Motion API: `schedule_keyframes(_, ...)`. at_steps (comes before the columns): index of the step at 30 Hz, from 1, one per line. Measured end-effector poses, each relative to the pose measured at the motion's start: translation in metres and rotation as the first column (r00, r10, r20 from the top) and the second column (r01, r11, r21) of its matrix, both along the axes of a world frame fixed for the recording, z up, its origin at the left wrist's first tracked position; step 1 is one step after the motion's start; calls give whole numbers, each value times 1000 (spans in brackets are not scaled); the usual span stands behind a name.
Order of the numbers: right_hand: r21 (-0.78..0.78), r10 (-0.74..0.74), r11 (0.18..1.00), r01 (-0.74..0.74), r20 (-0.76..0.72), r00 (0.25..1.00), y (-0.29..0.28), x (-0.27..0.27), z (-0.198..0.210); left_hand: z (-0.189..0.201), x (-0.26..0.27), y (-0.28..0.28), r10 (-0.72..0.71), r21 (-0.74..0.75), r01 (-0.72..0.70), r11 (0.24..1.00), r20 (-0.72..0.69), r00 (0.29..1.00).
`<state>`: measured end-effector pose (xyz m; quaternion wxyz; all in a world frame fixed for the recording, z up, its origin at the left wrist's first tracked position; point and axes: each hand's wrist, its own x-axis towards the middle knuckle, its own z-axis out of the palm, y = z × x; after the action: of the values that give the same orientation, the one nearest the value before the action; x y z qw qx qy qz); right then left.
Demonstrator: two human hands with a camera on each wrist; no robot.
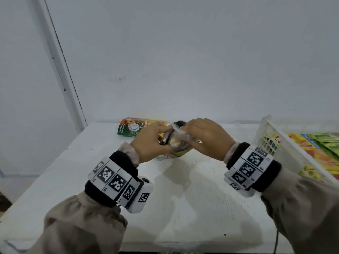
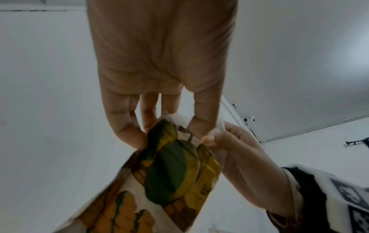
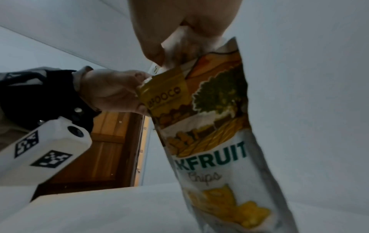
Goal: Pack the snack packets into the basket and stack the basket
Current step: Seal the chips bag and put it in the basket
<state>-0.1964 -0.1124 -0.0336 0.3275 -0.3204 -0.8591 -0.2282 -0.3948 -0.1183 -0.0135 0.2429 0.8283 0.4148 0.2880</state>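
Note:
A jackfruit chips packet, white with yellow and green print, stands upright on the white table at mid-depth. My left hand pinches its top edge from the left. My right hand pinches the same top edge from the right. A green and orange snack packet lies flat behind the hands near the wall. At the right a white plastic basket holds several colourful packets.
A white wall rises directly behind the table. The table's left edge runs diagonally past my left arm. A wooden door shows in the right wrist view beyond the table.

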Motion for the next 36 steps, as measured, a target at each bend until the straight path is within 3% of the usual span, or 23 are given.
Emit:
schedule_keyframes(3, -91, 0, 996, 9, 107, 994, -9, -3, 5, -3, 1, 4, -18, -24, 18, 1000, 10, 1000)
schedule_keyframes(6, -223, 14, 975, 0, 63, 998, -19, -2, 8, -2, 3, 4, -11, -52, 14, 999, 43, 999)
schedule_keyframes(12, -170, -34, 984, 62, 169, 985, -12, -4, -4, -3, 12, 3, -24, -65, 30, 997, 101, 995)
schedule_keyframes(14, -298, -12, 953, 55, 144, 990, -15, -7, 1, -4, 13, 4, -36, -96, 50, 994, 142, 989)
schedule_keyframes(17, -562, -25, 820, 113, 162, 987, -21, -6, 9, -4, 12, 4, -26, -152, 62, 986, 233, 972)
schedule_keyframes(19, -536, -57, 813, 226, 313, 948, -21, -6, 10, -2, 12, 3, -12, -179, 70, 981, 305, 952)
schedule_keyframes(21, -447, -100, 852, 272, 372, 923, -20, -11, 9, 0, 14, 0, -16, -191, 88, 978, 349, 937)
schedule_keyframes(24, -365, -88, 908, 203, 307, 948, -18, -12, 7, 4, 16, -2, -32, -113, 65, 991, 273, 962)
schedule_keyframes(28, -312, -78, 937, 157, 249, 965, -19, -12, 20, 11, 9, 1, 72, 19, -76, 997, 157, 985)
schedule_keyframes(32, -422, -139, 878, 225, 225, 964, -23, -16, 24, 15, 2, 1, 134, 134, -134, 982, 13, 991)
schedule_keyframes(34, -451, -100, 874, 182, 201, 975, -26, -20, 21, 14, 1, -2, 124, 154, -121, 981, -10, 992)
schedule_keyframes(36, -464, -91, 859, 218, 281, 955, -23, -24, 15, 12, 1, -5, 102, 162, -99, 982, -12, 995)
